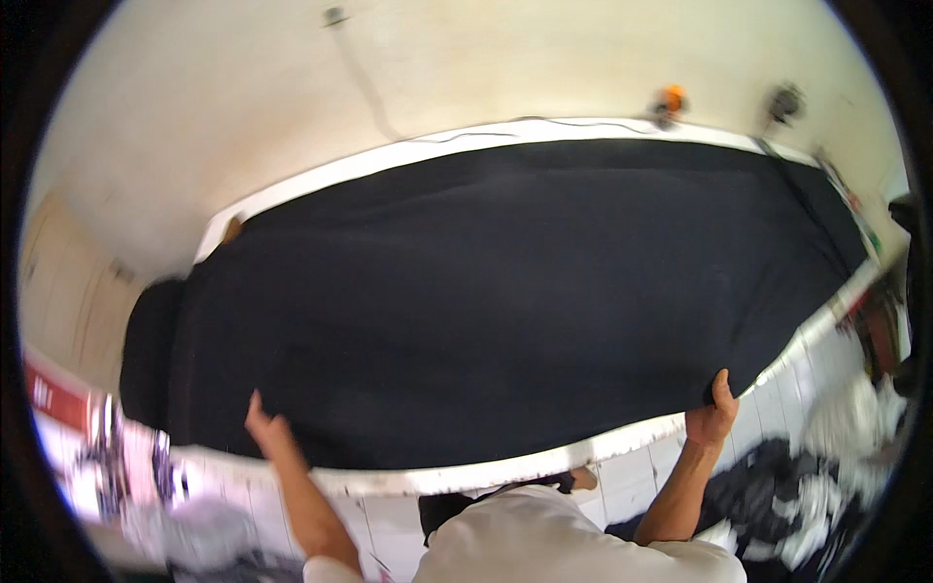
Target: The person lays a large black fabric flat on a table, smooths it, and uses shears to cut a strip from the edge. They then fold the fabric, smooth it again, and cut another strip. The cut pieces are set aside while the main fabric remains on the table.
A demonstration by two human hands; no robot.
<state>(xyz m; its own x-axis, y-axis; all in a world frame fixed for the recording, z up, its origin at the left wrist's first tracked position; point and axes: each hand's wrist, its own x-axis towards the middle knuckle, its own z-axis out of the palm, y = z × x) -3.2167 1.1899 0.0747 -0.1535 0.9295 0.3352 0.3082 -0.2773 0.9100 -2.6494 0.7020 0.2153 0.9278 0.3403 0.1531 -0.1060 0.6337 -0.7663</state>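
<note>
A wide black cloth (505, 291) lies spread over a long white-edged table. At its near right edge my right hand (714, 416) is closed on the cloth, thumb on top and the other fingers out of sight beneath. My left hand (266, 426) is over the near left part of the cloth, its thumb pointing away from me. Motion blur smears its fingers, so I cannot tell whether it grips the fabric. At the far left end, the cloth runs up to a thick black roll or fold (151, 350).
The white table rim (437, 480) shows along the near side. An orange-topped object (671, 102) and a dark object (783, 103) are at the back right, with a thin cable (583, 123) nearby. Dark and white fabric heaps (768, 496) lie on the tiled floor, lower right.
</note>
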